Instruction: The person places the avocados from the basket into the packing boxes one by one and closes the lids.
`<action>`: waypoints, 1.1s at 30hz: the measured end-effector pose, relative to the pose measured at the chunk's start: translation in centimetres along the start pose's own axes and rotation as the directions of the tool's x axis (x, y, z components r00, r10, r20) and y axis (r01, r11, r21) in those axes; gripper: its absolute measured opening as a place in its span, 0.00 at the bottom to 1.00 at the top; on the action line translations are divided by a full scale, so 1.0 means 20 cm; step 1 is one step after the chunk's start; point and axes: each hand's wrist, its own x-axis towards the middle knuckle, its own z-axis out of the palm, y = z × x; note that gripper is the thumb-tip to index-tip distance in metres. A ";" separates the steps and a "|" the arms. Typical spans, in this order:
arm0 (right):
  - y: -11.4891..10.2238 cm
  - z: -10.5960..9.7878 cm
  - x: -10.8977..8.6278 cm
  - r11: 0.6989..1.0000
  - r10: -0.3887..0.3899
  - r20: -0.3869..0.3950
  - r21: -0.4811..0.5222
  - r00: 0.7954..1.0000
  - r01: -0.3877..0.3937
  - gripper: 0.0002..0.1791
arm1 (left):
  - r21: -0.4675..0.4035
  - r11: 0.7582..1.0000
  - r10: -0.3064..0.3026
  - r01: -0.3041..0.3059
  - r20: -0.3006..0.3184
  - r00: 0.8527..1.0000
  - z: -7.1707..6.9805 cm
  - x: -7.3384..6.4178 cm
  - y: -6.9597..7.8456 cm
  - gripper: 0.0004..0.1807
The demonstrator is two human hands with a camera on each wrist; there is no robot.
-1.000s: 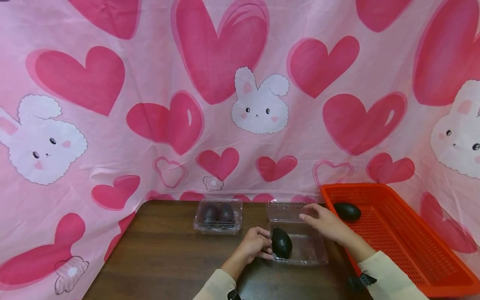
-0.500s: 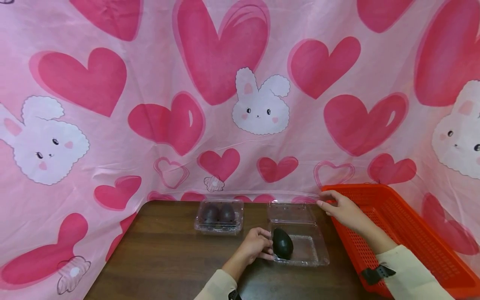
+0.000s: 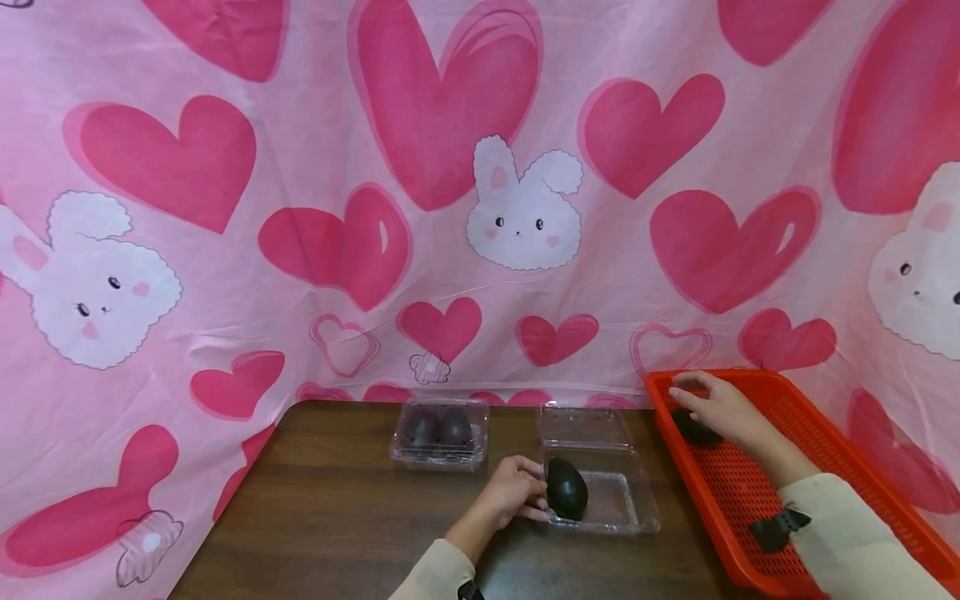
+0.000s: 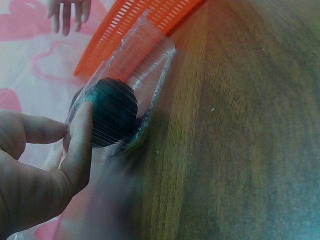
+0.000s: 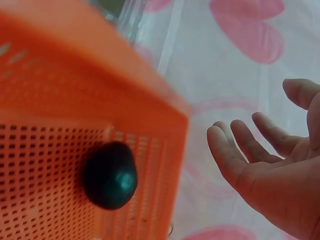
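My left hand [image 3: 513, 493] pinches the left side wall of a clear plastic clamshell box [image 3: 637, 504], between thumb and finger in the left wrist view. The box's lid [image 3: 585, 427] is folded back, away from me. One dark green avocado [image 3: 567, 490] lies in the left half of the box, right beside the fingers. Above the far end of an orange basket [image 3: 720, 533], my right hand [image 3: 723, 410] hovers with fingers loosely spread and nothing in them. Under it, partly covered in the head view, a second avocado [image 5: 110, 175] lies in the basket's corner.
A closed clear clamshell box [image 3: 438, 457] holding two dark avocados stands at the back of the brown wooden table [image 3: 322, 508]. Pink heart-and-rabbit cloth [image 3: 525, 333] hangs behind the table. The basket's raised rim [image 3: 701, 500] runs along the right side.
My right hand has moved right, from near the open lid across the basket's rim to above the avocado inside. My left hand has stayed at the box.
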 end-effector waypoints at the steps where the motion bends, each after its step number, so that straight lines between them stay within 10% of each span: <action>1: 0.01 -0.01 0.00 1.000 0.006 0.000 -0.008 1.000 -0.006 0.41 | 0.001 1.000 -0.001 0.001 -0.001 1.000 0.00 0.00 0.00 0.11; 11: 0.20 -0.03 0.04 0.987 0.027 -0.039 -0.157 0.999 -0.033 0.40 | 0.003 1.000 -0.003 0.003 -0.003 1.000 0.00 0.00 0.00 0.11; 33: 0.51 -0.01 0.11 0.985 0.063 -0.004 -0.163 0.998 -0.063 0.46 | 0.006 1.000 -0.001 0.001 -0.002 1.000 0.00 0.00 0.00 0.12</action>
